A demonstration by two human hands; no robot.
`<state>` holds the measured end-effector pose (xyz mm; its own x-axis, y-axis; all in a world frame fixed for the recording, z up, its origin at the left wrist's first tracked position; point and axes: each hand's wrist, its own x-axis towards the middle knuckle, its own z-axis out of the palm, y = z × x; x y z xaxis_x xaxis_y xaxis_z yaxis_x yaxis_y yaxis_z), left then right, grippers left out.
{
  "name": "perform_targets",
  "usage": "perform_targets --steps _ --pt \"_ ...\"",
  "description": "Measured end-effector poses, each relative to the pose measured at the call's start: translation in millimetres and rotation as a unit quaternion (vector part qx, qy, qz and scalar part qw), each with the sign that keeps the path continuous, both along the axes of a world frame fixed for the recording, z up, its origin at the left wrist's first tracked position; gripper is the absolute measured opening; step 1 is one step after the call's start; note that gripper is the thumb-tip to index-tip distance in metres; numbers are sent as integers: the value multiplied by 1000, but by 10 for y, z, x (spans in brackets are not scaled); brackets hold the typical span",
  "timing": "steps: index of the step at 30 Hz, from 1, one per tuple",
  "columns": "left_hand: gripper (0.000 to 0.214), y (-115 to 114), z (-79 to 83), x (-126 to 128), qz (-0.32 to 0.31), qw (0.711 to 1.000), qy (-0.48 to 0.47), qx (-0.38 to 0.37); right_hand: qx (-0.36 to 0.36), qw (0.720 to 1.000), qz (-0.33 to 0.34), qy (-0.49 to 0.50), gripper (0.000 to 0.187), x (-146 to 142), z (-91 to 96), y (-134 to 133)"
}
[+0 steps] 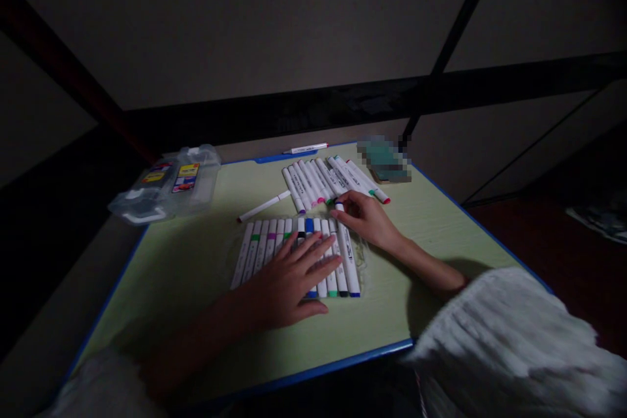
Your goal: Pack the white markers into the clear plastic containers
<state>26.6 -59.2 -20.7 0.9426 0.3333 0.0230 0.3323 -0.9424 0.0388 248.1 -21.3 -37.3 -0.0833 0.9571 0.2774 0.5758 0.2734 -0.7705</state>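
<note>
A row of white marker pens (257,248) with coloured bands lies side by side in a clear tray (363,268) on the table. My left hand (298,274) rests flat over the middle of this row, fingers spread. At the row's right end, my right hand (365,215) pinches the upper end of a blue-ended marker (349,258). That marker reaches slightly farther up than its neighbours. Behind the row lies a loose group of markers (313,179), some overlapping. A single marker (264,206) lies slanted to the left of that group.
A clear plastic case (193,192) with labels and handles sits at the table's back left. Another marker (308,149) lies along the back edge. A blurred green object (385,160) is at the back right. The pale green table (181,294) has a blue rim and stands against a panelled wall.
</note>
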Motion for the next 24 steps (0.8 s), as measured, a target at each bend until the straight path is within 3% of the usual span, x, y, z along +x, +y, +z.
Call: perform_targets --steps 10,24 --pt "81 32 -9 -22 32 997 7 -74 16 999 1 -39 22 -1 11 -7" --pt "85 36 26 -3 32 996 1 -89 36 997 8 -66 21 5 9 -2"
